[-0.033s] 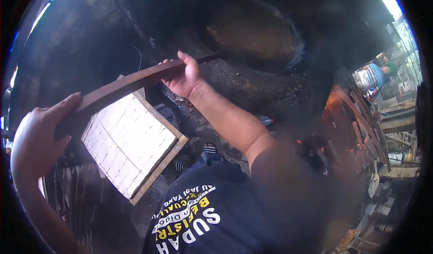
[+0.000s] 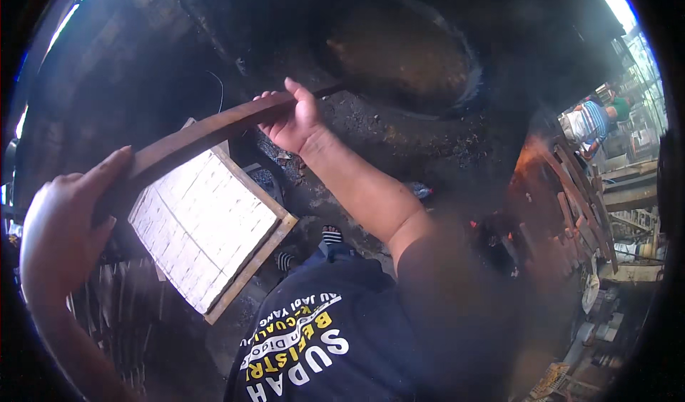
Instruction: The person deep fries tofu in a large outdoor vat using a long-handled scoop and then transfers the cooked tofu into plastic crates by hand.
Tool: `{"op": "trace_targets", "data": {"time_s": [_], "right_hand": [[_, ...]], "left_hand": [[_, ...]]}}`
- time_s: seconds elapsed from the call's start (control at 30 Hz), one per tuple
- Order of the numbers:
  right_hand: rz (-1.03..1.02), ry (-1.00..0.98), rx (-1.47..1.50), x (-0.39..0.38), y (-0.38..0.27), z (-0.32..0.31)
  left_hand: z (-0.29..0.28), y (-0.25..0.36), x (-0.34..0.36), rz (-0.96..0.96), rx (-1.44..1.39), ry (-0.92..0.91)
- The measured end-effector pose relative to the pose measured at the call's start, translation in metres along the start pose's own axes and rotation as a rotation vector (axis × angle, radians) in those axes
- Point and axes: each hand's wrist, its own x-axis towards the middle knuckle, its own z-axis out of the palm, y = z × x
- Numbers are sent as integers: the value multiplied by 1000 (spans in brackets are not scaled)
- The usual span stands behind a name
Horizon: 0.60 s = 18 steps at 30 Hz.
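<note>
My left hand (image 2: 71, 213) grips the near end of a long, dark brown wooden bar (image 2: 196, 134) at the left. My right hand (image 2: 292, 124) holds the same bar further along, palm upward with the thumb raised. The bar's darker far end reaches toward a large round, blackened pan (image 2: 464, 67) with murky brown contents, partly veiled by haze. Below the bar lies a white, lined slab (image 2: 203, 227) in a pale wooden frame (image 2: 282, 231), at a tilt to me. My sandalled feet (image 2: 330, 234) show beside it.
At the right, long wooden pieces (image 2: 571, 195) lean by an orange glow (image 2: 528, 163), perhaps fire. Beyond them a co-worker (image 2: 592, 120) in a blue striped top is bent over among clutter. Dark, rubble-strewn ground (image 2: 378, 131) lies round the pan.
My right hand and the bar have shifted very slightly upward. The rest looks the same.
</note>
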Motion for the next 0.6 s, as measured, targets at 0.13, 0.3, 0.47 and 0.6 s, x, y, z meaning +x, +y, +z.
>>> {"op": "trace_targets", "data": {"time_s": [0.13, 0.3, 0.47, 0.6], "right_hand": [[-12, -40, 38, 7, 0, -22], [-106, 52, 46, -17, -23, -78], [-143, 229, -81, -56, -38, -139], [-58, 480, -223, -89, -57, -163]], "left_hand": [[17, 61, -32, -77, 465, 26], [91, 88, -39, 69, 471, 11], [153, 96, -52, 38, 76, -182], [191, 101, -64, -74, -362, -298]]}}
